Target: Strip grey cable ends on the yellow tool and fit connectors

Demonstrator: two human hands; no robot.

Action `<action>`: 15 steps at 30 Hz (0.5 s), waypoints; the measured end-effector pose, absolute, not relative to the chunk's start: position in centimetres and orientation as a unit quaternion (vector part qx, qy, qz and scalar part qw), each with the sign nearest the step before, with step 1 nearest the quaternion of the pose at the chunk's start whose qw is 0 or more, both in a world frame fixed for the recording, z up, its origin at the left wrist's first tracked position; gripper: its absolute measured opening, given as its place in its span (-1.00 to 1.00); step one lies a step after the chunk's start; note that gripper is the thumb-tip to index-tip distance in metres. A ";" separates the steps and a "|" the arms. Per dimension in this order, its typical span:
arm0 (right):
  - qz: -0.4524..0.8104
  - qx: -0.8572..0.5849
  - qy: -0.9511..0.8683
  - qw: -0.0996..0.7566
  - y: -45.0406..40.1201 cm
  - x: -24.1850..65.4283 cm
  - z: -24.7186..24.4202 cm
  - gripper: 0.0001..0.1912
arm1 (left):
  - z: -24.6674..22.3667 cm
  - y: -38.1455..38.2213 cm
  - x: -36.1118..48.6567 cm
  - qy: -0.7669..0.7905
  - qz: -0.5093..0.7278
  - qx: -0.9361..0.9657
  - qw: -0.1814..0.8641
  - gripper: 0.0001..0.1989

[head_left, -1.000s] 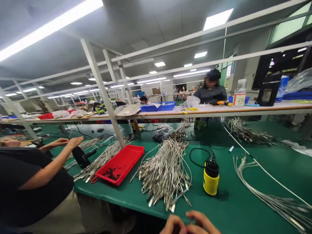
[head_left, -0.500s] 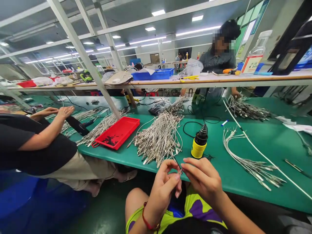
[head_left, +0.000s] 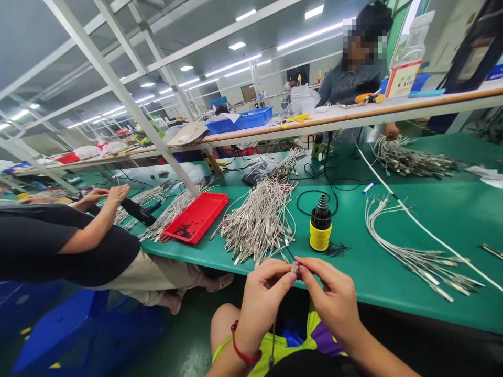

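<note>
While the left hand [head_left: 265, 301] and right hand [head_left: 332, 298] pinch a connector [head_left: 294, 267] near the yellow tool [head_left: 320, 233], slackened grip could drop it.

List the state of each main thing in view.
Left hand: pinching a connector
Right hand: at the connector, grip unclear
Red tray: partly covered with black pieces
Yellow-and-black tool: standing upright, nozzle up, power unclear
Middle cable pile: loose, fanned out
Right-side cables: lying loosely bunched
Marker: lying flat
Labelled bottle: upright
</note>
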State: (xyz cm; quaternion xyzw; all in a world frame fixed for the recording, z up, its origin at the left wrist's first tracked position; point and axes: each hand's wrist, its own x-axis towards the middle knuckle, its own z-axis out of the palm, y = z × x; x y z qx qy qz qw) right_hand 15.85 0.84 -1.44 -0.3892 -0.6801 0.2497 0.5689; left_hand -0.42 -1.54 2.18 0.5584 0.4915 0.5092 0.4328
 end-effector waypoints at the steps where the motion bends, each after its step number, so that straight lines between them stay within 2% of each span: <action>1: 0.277 -0.397 -0.662 0.572 0.7 15.8 -1.7 -0.77 | 2.1 -1.6 0.0 0.500 0.513 0.546 0.434 -0.87; 7: 0.404 -0.400 -0.590 0.573 0.2 16.1 -2.6 -0.79 | 0.7 -2.1 1.9 0.531 0.535 0.470 0.459 -0.80; 11: 0.424 -0.387 -0.593 0.564 0.0 16.7 -2.5 -0.82 | 0.2 -2.6 2.1 0.520 0.542 0.465 0.469 -0.68; 15: 0.436 -0.367 -0.609 0.552 -0.5 17.3 -2.3 -0.84 | 0.1 -3.2 2.0 0.472 0.521 0.453 0.549 -0.56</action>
